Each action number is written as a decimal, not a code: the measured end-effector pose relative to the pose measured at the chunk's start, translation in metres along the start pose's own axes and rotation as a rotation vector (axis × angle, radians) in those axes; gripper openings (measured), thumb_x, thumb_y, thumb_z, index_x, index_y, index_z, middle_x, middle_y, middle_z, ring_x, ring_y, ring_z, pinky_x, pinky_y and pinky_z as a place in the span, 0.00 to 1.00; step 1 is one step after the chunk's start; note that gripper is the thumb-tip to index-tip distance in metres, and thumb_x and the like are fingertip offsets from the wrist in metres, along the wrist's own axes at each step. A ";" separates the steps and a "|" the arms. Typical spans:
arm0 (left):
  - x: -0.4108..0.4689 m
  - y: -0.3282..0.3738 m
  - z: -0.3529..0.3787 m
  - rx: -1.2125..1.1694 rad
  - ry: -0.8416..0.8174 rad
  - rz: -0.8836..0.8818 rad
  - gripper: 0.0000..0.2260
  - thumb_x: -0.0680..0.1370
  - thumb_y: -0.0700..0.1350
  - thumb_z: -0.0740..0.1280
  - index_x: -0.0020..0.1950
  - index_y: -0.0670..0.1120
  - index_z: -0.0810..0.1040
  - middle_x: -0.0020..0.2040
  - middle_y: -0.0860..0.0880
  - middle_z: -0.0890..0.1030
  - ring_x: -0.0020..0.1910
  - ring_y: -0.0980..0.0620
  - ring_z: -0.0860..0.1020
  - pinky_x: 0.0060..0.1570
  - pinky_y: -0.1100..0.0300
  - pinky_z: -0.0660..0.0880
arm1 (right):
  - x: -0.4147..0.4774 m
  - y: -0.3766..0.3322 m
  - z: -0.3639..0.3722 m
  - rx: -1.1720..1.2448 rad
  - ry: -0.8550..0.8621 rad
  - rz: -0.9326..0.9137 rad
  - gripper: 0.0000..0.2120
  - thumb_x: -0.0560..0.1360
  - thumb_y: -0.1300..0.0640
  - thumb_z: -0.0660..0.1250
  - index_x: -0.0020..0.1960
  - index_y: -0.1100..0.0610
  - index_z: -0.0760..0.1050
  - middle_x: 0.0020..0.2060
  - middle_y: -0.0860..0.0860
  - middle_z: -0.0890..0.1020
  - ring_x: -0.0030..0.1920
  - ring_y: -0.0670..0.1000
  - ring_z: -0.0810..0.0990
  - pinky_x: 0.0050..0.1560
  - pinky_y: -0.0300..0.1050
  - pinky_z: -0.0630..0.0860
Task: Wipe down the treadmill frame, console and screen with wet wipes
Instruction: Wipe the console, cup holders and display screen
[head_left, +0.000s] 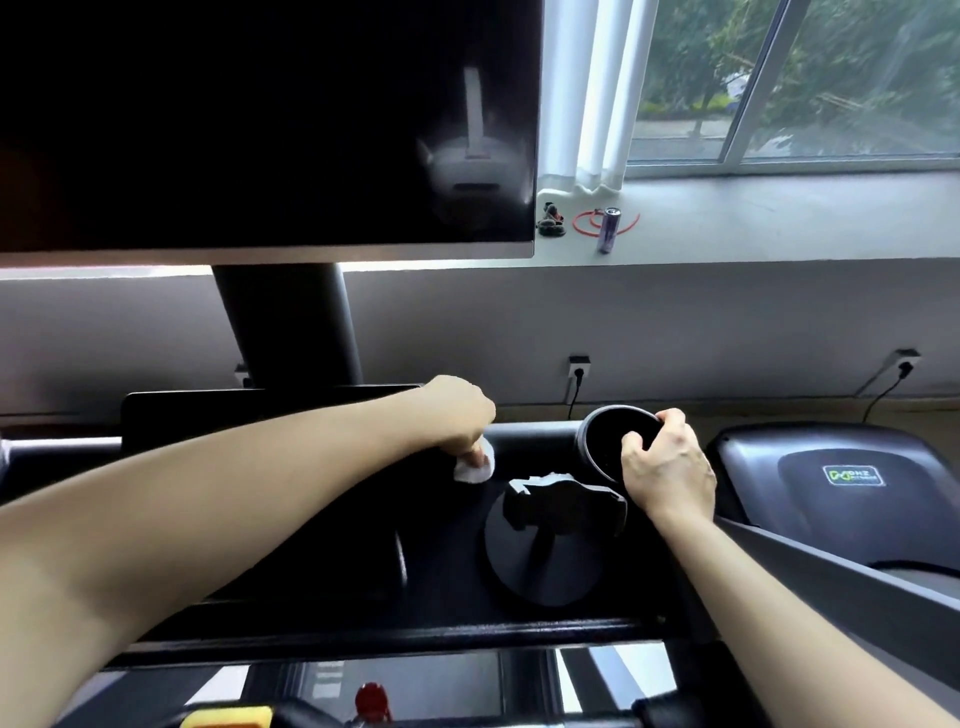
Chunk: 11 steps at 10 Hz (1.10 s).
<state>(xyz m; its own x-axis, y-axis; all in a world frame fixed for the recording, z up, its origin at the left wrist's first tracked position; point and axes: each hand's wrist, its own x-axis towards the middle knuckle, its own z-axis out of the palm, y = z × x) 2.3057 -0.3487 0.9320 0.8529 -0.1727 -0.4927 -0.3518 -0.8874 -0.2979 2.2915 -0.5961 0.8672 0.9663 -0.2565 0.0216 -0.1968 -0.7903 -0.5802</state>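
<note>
Left hand (457, 415) pinches wipe (474, 472) on console (441, 551); right hand (667, 475) grips cup (589, 441) at its edge.

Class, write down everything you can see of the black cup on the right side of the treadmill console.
The cup is round and dark, black inside with a lighter grey rim, seemingly plastic. Its inside is too dark to show any contents. It is tilted, open mouth toward the camera, at the right end of the console, behind a black phone holder. The right hand grips its rim, thumb inside the mouth and a finger curled over the edge.
</note>
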 end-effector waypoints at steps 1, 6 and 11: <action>-0.011 -0.001 -0.004 0.142 -0.055 0.004 0.12 0.67 0.53 0.77 0.38 0.48 0.77 0.34 0.52 0.76 0.36 0.47 0.77 0.30 0.63 0.65 | 0.000 0.000 0.001 0.003 0.001 -0.004 0.18 0.78 0.50 0.62 0.65 0.56 0.70 0.61 0.59 0.78 0.60 0.63 0.78 0.59 0.55 0.72; -0.012 -0.050 -0.021 -0.507 0.000 -0.053 0.08 0.67 0.48 0.77 0.38 0.47 0.80 0.34 0.53 0.81 0.39 0.50 0.80 0.34 0.61 0.72 | 0.001 0.000 0.003 -0.011 0.019 -0.003 0.18 0.77 0.51 0.63 0.65 0.57 0.70 0.61 0.59 0.79 0.59 0.63 0.78 0.58 0.55 0.72; -0.015 0.022 0.011 0.072 0.330 -0.106 0.08 0.80 0.41 0.65 0.54 0.49 0.82 0.55 0.49 0.84 0.54 0.46 0.83 0.45 0.58 0.71 | -0.004 0.000 -0.001 0.014 -0.005 0.011 0.21 0.78 0.51 0.61 0.69 0.56 0.69 0.64 0.59 0.78 0.62 0.63 0.78 0.61 0.55 0.72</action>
<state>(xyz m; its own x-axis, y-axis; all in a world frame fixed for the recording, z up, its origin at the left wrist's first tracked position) 2.2813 -0.3608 0.9235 0.9608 -0.2205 -0.1682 -0.2707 -0.8774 -0.3960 2.2870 -0.5955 0.8678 0.9648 -0.2627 0.0113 -0.2053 -0.7793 -0.5921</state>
